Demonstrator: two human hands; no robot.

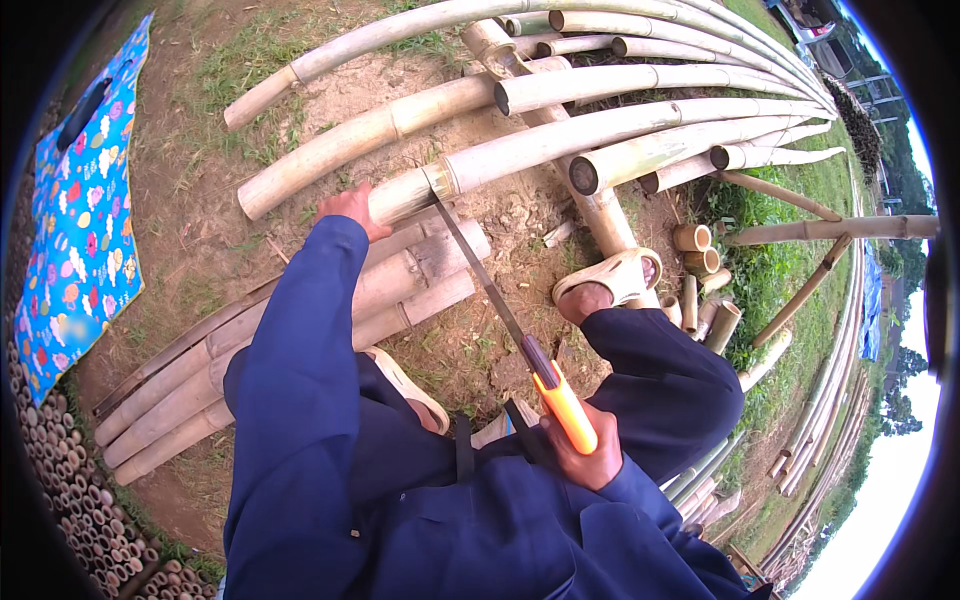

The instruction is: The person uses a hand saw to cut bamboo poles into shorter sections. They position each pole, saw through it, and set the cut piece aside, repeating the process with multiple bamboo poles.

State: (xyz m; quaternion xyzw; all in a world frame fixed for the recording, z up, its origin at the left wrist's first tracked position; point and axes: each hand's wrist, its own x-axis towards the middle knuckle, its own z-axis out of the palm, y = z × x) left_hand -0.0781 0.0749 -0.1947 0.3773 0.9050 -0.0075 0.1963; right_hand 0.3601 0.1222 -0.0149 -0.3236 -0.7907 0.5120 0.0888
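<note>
My right hand (588, 448) is closed round the orange handle of a hand saw (488, 290). The saw's narrow blade runs up and to the left, and its far end meets a pale bamboo pole (540, 152) close to a joint. On the pole's near end, left of the blade, my left hand (349, 208) is wrapped, holding it from the end. The pole rests across a thick bamboo crosspiece (606, 218). One foot in a cream clog (622, 278) is set on that crosspiece.
Several long bamboo poles (700, 78) fan away beyond the crosspiece. Thick bamboo lengths (400, 282) lie by my left arm. Short cut pieces (698, 250) sit right of the clog. A blue patterned cloth (85, 220) lies far left, above stacked cut bamboo (85, 500).
</note>
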